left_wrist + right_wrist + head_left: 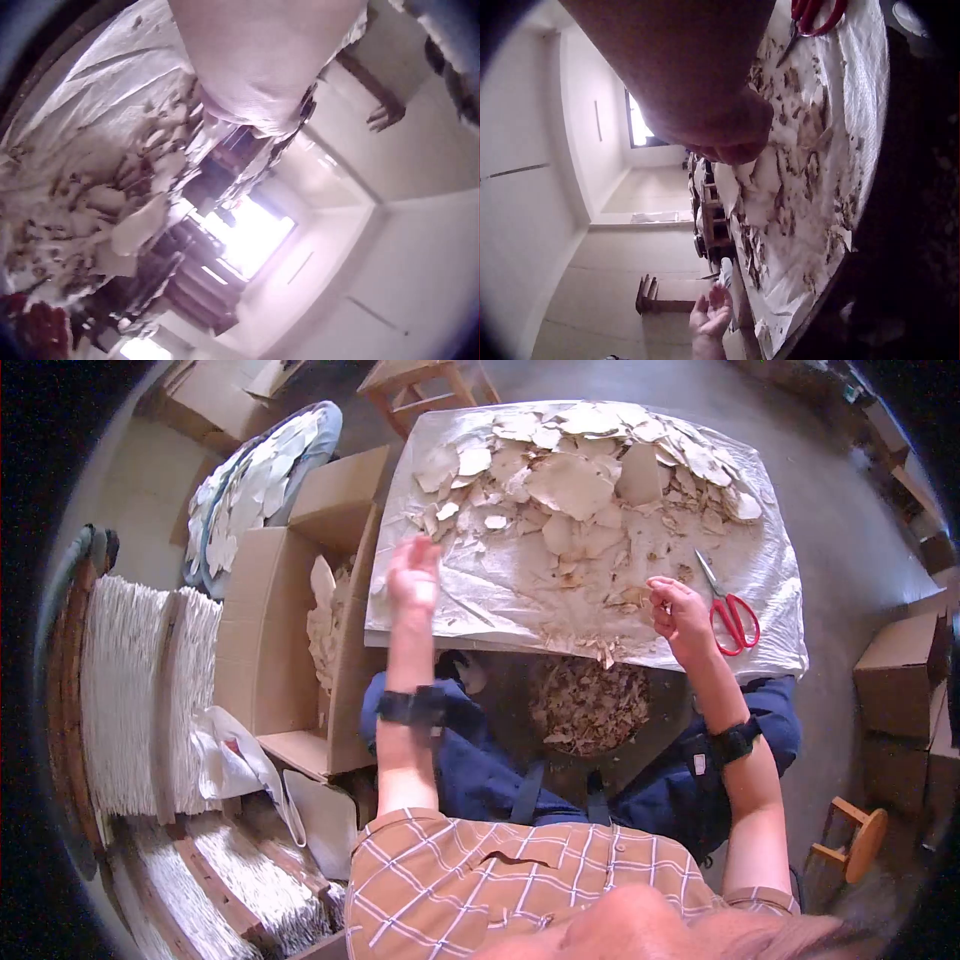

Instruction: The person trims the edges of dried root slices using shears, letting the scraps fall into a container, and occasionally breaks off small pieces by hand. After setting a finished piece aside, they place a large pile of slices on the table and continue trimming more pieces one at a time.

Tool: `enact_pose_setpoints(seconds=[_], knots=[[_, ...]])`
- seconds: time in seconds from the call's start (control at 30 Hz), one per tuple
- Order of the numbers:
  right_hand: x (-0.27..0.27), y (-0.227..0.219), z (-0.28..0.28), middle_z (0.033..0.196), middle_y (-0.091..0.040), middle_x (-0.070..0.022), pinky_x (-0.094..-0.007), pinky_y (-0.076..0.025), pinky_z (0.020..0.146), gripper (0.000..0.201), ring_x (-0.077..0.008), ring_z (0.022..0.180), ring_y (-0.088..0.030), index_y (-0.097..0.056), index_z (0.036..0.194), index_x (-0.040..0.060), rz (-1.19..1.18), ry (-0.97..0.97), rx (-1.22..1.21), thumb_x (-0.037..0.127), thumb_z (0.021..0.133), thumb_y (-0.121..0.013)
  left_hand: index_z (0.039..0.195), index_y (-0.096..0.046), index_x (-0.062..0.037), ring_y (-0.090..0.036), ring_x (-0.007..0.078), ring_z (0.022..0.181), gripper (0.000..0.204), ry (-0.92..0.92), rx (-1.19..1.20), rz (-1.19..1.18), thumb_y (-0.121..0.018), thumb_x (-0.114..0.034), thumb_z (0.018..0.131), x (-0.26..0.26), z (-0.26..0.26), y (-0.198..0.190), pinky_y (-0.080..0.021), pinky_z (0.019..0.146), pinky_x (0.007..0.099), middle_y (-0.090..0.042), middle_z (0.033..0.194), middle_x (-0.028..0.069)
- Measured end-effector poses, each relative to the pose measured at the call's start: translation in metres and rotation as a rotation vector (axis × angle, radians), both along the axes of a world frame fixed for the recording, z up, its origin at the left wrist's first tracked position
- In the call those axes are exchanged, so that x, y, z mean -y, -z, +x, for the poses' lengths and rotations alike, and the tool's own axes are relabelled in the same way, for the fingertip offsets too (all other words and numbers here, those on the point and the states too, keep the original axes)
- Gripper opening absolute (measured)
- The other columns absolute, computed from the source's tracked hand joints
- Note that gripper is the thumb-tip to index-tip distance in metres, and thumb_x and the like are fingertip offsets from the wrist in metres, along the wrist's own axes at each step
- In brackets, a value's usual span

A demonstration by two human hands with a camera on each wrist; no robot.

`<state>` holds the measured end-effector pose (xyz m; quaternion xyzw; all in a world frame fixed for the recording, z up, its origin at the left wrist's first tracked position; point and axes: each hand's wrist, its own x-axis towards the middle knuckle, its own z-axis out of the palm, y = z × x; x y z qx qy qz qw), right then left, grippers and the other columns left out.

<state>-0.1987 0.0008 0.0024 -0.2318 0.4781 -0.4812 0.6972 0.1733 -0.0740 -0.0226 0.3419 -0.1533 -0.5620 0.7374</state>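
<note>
My left hand (414, 575) is raised over the left edge of the covered table, blurred. Its fingers look spread and hold nothing in the right wrist view, where the left hand (711, 319) shows palm up. My right hand (680, 615) is over the front right of the table with its fingers curled in. I cannot tell whether a small scrap is between those fingertips. Red-handled scissors (734, 622) lie just right of it, blades pointing away. Thin, pale, flaky sheets (570, 485) are heaped across the back of the table, with brown crumbs nearer the front.
An open cardboard box (270, 630) with pale pieces inside stands left of the table. Behind it a round tray (325, 435) bears more sheets. A container of brown scraps (590, 705) sits between the knees. Stacked white sheets (125, 700) are at far left, a wooden stool (868, 845) at right.
</note>
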Motion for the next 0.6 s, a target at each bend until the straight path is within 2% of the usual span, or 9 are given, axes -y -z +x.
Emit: enact_pose_setpoints(seconds=[0.13,0.2,0.23,0.27,0.33,0.4,0.47,0.53,0.6], knots=[[0.0,0.0,-0.003,0.063,-0.045,0.0034,-0.0177,-0.021,0.036,0.015,-0.0033,0.041,-0.031,-0.053,0.092,0.0063,0.014,0.014,0.01,0.013,0.078,-0.054,0.097,-0.053,-0.0025,-0.057,0.0148,0.076,0.02,0.19,0.466,0.107,-0.058,-0.01,0.079,0.027,-0.105,0.001,-0.05,0.058,0.0281,-0.058,0.084,0.0053],[-0.001,-0.004,-0.005,0.063,-0.045,0.0033,-0.0177,-0.02,0.035,0.016,-0.0034,0.041,-0.031,-0.053,0.093,0.0058,0.016,0.04,-0.011,0.012,0.078,-0.054,0.097,-0.053,-0.0003,-0.057,0.0134,0.072,0.025,0.139,0.57,0.18,-0.061,-0.012,0.077,0.052,-0.131,0.013,-0.049,0.05,0.0248,-0.058,0.082,0.0053],[-0.001,-0.003,-0.009,0.062,-0.045,0.0033,-0.0176,-0.02,0.035,0.016,-0.0033,0.041,-0.031,-0.052,0.093,0.0053,0.004,0.048,-0.005,0.012,0.078,-0.053,0.094,-0.053,0.0015,-0.058,0.0139,0.065,0.03,0.131,0.683,0.229,-0.066,-0.015,0.073,0.062,-0.139,0.016,-0.049,0.048,0.0264,-0.058,0.079,0.0062],[-0.001,-0.004,-0.012,0.062,-0.045,0.0033,-0.0176,-0.02,0.035,0.016,-0.0033,0.041,-0.031,-0.052,0.093,0.0053,-0.001,0.062,-0.008,0.012,0.078,-0.053,0.094,-0.053,0.0015,-0.058,0.0139,0.065,0.03,0.143,0.682,0.22,-0.066,-0.015,0.073,0.069,-0.145,0.02,-0.049,0.048,0.0264,-0.058,0.079,0.0062],[-0.001,-0.006,-0.015,0.061,-0.045,0.0033,-0.0173,-0.02,0.035,0.015,-0.0033,0.04,-0.031,-0.052,0.093,0.0051,-0.013,0.053,0.018,0.012,0.079,-0.053,0.094,-0.052,0.0029,-0.058,0.0143,0.062,0.038,0.052,0.91,0.242,-0.071,-0.018,0.068,0.087,-0.153,0.034,-0.05,0.047,0.0268,-0.058,0.078,0.0073],[-0.002,-0.008,-0.017,0.061,-0.045,0.0032,-0.0172,-0.021,0.035,0.015,-0.0032,0.04,-0.031,-0.052,0.092,0.0046,-0.013,0.077,0.031,0.012,0.079,-0.053,0.089,-0.055,0.0031,-0.058,0.0139,0.063,0.037,0.084,0.858,0.249,-0.074,-0.017,0.064,0.098,-0.149,0.042,-0.05,0.052,0.0265,-0.059,0.078,0.0081],[-0.002,-0.008,-0.018,0.061,-0.047,0.0021,-0.019,-0.024,0.034,0.014,-0.0038,0.041,-0.034,-0.055,0.089,0.0039,-0.072,0.032,0.046,0.01,0.077,-0.053,0.081,-0.059,0.002,-0.057,0.0125,0.062,0.028,-0.08,0.93,0.261,-0.073,-0.014,0.063,0.097,-0.147,0.041,-0.048,0.055,0.0261,-0.06,0.074,0.0073],[-0.003,-0.009,-0.016,0.061,-0.047,0.0023,-0.0192,-0.024,0.035,0.014,-0.0038,0.04,-0.034,-0.055,0.089,0.0035,-0.061,0.05,0.027,0.009,0.077,-0.052,0.077,-0.061,0.0004,-0.056,0.0117,0.061,0.02,-0.122,0.897,0.239,-0.07,-0.011,0.064,0.095,-0.145,0.038,-0.047,0.057,0.0254,-0.06,0.07,0.0055],[-0.002,-0.005,-0.016,0.062,-0.047,0.0028,-0.0184,-0.026,0.037,0.012,-0.0031,0.042,-0.035,-0.055,0.087,0.0039,-0.06,0.054,-0.002,0.009,0.077,-0.052,0.078,-0.062,-0.0012,-0.055,0.0101,0.06,0.015,-0.115,0.734,0.219,-0.067,-0.01,0.067,0.09,-0.143,0.031,-0.045,0.055,0.0235,-0.06,0.07,0.0035]])
